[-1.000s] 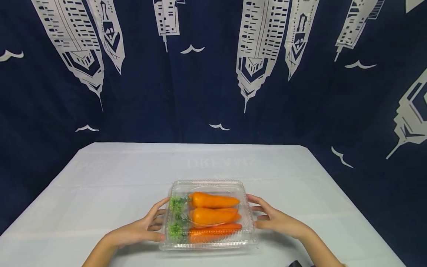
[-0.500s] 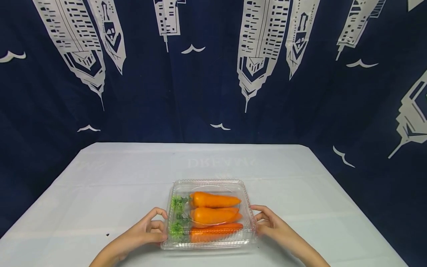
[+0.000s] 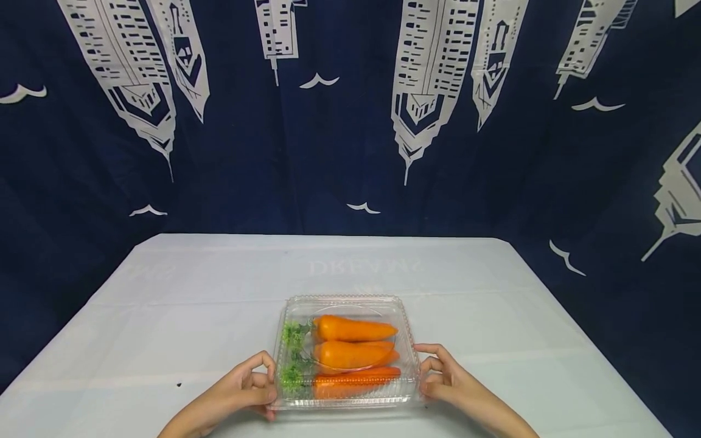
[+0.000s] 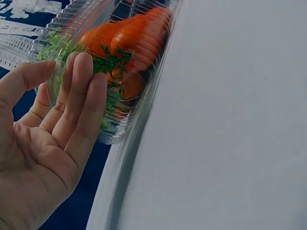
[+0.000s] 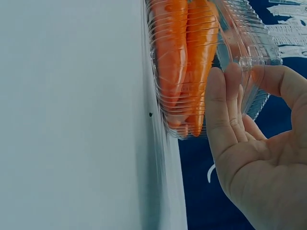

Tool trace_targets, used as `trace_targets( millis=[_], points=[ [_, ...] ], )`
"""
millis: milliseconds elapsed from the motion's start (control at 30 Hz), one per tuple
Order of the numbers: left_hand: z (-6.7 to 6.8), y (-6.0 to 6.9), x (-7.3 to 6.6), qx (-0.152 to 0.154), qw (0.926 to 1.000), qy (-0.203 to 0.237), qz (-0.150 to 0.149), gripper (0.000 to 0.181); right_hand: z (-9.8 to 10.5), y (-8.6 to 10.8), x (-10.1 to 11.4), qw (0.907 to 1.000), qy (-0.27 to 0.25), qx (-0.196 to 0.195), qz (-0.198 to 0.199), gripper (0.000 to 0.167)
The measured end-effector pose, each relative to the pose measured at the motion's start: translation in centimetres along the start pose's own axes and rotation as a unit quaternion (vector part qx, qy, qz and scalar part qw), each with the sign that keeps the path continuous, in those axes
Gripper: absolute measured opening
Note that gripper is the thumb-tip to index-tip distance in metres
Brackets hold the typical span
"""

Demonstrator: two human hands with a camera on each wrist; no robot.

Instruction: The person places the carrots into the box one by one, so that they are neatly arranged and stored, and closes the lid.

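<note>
A clear plastic clamshell container (image 3: 344,298) sits closed on the table's near half. Inside lie orange carrots (image 3: 356,329), side by side, their leafy green tops (image 3: 292,365) toward the left. My left hand (image 3: 241,389) holds the container at its near left corner. In the left wrist view, the left thumb (image 4: 41,72) meets the rim while the other fingers lie along the wall below it. Opposite, my right hand (image 3: 451,380) pinches the rim near the right front corner. The right wrist view shows the right thumb (image 5: 271,76) on the rim and fingertips under it.
A white cloth (image 3: 208,328) covers the table around the container. Behind hangs a navy curtain (image 3: 328,146) printed with upside-down white buildings and birds. A small dark speck (image 3: 178,384) lies left of the left hand.
Both hands have slid toward the container's near corners. Their spread fingers have curled in to grip the rim. The container has stayed in place on the table.
</note>
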State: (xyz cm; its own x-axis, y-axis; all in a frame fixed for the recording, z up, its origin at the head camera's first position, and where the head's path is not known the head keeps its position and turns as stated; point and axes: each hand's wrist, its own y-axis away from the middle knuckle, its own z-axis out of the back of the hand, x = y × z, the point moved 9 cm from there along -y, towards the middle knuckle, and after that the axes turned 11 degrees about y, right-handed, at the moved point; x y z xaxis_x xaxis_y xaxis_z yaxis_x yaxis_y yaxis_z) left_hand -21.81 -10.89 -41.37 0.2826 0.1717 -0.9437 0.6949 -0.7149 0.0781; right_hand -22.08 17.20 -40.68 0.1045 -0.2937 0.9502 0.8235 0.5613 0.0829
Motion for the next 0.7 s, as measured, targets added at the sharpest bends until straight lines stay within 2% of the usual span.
trace_targets(
  millis=[267, 500, 700],
  points=[
    [-0.2, -0.3, 0.1, 0.008, 0.9996, 0.028, 0.001, 0.012, -0.6, 0.2, 0.1, 0.9971, -0.044, 0.035, 0.052, 0.053],
    [-0.4, 0.0, 0.4, 0.016, 0.9985, 0.053, 0.004, 0.012, -1.4, 0.2, -0.3, 0.9971, -0.051, 0.05, 0.025, 0.058],
    [-1.1, 0.1, 0.5, 0.042, 0.9965, 0.073, 0.005, 0.013, -1.8, 0.2, -0.3, 0.9954, -0.054, 0.069, 0.039, 0.059]
  ],
)
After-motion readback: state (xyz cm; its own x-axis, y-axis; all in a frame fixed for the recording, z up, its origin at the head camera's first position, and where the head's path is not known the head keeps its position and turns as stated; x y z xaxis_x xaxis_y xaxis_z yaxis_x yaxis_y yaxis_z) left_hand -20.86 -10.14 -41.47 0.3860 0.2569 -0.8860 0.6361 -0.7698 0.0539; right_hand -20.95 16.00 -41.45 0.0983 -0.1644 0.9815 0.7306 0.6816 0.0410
